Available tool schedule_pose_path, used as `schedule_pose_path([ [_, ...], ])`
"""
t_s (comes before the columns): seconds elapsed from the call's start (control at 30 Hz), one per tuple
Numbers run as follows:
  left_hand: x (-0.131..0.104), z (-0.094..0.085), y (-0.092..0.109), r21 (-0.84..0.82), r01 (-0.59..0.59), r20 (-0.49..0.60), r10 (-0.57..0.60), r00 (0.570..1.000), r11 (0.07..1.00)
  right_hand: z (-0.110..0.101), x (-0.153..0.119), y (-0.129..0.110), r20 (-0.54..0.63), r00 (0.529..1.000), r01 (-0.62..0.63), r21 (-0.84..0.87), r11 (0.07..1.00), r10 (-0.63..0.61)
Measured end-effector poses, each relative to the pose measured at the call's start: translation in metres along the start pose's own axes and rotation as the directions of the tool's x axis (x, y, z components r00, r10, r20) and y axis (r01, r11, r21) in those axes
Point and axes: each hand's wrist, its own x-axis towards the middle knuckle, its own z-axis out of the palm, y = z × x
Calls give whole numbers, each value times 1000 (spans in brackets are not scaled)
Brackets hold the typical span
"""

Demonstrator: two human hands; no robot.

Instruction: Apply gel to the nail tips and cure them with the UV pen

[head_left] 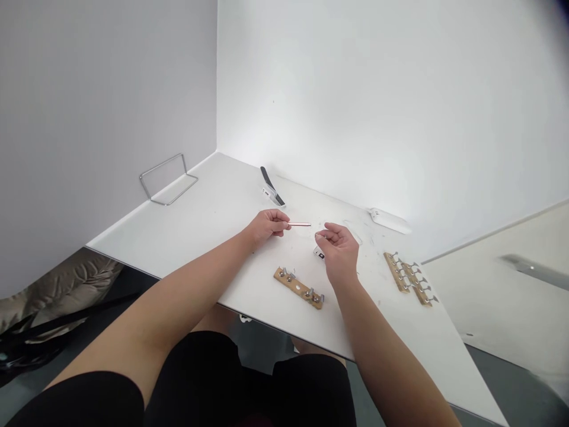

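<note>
Over the middle of the white table, my left hand [269, 225] pinches a thin pinkish rod [300, 224] that points to the right. My right hand [338, 244] is closed at the fingertips on a small metal piece [317, 235], too small to name. The two hands are apart, with the rod's free end between them. Just below my right fingers lies a small white object with a dark mark [319, 253]. A wooden strip [298, 286] with several metal fittings and a bare hole lies nearer the front edge.
On the right of the table [267, 308] lie two wooden strips [396, 273] with several metal pieces. A black-and-white strap-like object [272, 188] lies at the back, and a white lamp-like object [389, 220] at the back right. A wire frame [169, 181] stands by the left wall.
</note>
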Motion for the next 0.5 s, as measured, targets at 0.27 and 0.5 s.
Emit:
schedule_pose_path([
  [0.27, 2, -1, -1, -51, 13, -29, -15, 999, 999, -1, -3, -3, 8, 1000, -1, -40, 999, 1],
  [0.5, 1, 2, 3, -62, 50, -87, -56, 995, 997, -1, -3, -5, 1, 1000, -2, -73, 997, 2],
])
